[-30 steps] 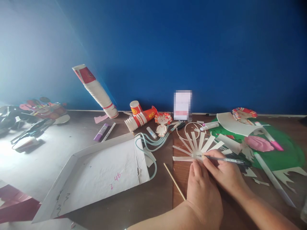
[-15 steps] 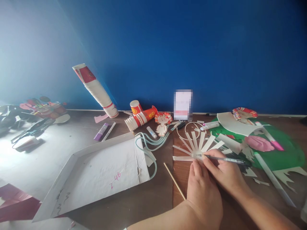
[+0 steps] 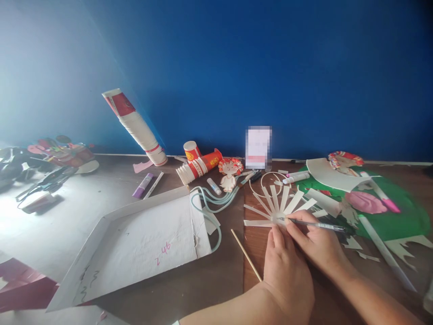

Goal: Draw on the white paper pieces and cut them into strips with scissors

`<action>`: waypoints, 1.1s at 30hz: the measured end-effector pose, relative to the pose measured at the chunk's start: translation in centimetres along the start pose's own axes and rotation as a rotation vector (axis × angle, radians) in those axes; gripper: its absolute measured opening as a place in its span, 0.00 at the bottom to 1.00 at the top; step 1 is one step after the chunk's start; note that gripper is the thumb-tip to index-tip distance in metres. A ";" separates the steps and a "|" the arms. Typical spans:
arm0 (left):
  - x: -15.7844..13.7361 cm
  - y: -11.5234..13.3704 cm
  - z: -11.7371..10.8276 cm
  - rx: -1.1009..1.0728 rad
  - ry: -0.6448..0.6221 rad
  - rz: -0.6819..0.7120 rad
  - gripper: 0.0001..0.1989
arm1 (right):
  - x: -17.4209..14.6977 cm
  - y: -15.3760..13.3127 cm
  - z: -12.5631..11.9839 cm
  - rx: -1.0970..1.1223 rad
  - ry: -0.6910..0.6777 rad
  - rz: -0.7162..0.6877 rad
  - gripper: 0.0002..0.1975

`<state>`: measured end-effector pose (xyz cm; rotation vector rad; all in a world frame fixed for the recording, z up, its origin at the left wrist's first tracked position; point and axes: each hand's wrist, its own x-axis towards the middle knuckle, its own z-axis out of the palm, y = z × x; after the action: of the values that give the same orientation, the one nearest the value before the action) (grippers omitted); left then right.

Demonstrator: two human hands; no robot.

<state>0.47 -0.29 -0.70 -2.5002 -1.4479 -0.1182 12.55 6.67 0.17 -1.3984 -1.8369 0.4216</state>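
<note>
A white paper piece (image 3: 284,197), cut into long strips that fan out from a small round centre, lies flat on the brown table. My right hand (image 3: 320,241) grips a dark pen (image 3: 318,224), its tip on that centre. Close by on the left, my left hand (image 3: 287,271) has its fingers together at the near edge of the paper, pinching or pressing it; the hand hides the strips below. Left of my wrist is a thin wooden stick (image 3: 246,255).
A white cardboard box lid (image 3: 135,243), a pale blue cord (image 3: 219,211), paper cups (image 3: 199,168) and a paper doll (image 3: 228,178) lie to the left. On the right are paper scraps (image 3: 323,202), pink markers (image 3: 380,193) and a green sheet (image 3: 412,216). A blue wall (image 3: 216,67) stands behind.
</note>
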 end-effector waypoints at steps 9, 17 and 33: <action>0.0 0.0 0.1 -0.018 -0.001 0.005 0.31 | -0.1 0.3 0.1 0.010 -0.019 0.005 0.10; 0.0 0.0 0.2 -0.024 0.017 0.011 0.31 | -0.1 0.2 0.1 0.012 -0.012 0.009 0.10; 0.1 -0.1 -0.5 0.015 -0.006 -0.003 0.30 | -0.2 0.4 0.1 -0.006 -0.009 -0.020 0.09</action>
<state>0.50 -0.24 -0.22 -2.4884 -1.4496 -0.1004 12.75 6.64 -0.18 -1.3834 -1.8592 0.4132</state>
